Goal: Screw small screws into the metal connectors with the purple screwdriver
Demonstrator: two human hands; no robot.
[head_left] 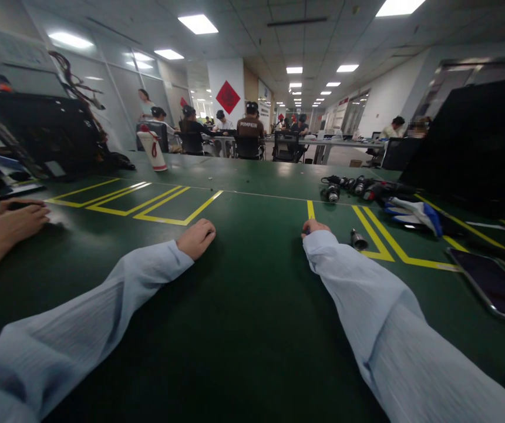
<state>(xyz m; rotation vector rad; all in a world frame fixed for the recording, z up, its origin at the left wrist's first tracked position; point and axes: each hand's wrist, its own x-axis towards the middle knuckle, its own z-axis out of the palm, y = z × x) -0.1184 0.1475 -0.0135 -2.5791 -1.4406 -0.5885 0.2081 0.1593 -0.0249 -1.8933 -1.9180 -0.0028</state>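
My left hand [197, 238] rests on the green tabletop [252, 305] with its fingers curled in, and nothing shows in it. Farther right, my right hand [315, 227] is closed on the table at the end of a yellow tape line [310, 209]. A small dark, bluish bit shows at its fingers, too little to name. Just right of that hand lies a short metal cylindrical part [359, 239], apart from it and beside a yellow tape corner.
At the left edge are another person's hands [19, 220]. Several dark metal fittings [333, 192], a blue-and-white glove [415, 214] and a phone [494, 285] lie right. A white cup [152, 150] stands at the back left. Black monitors [477, 135] flank the table.
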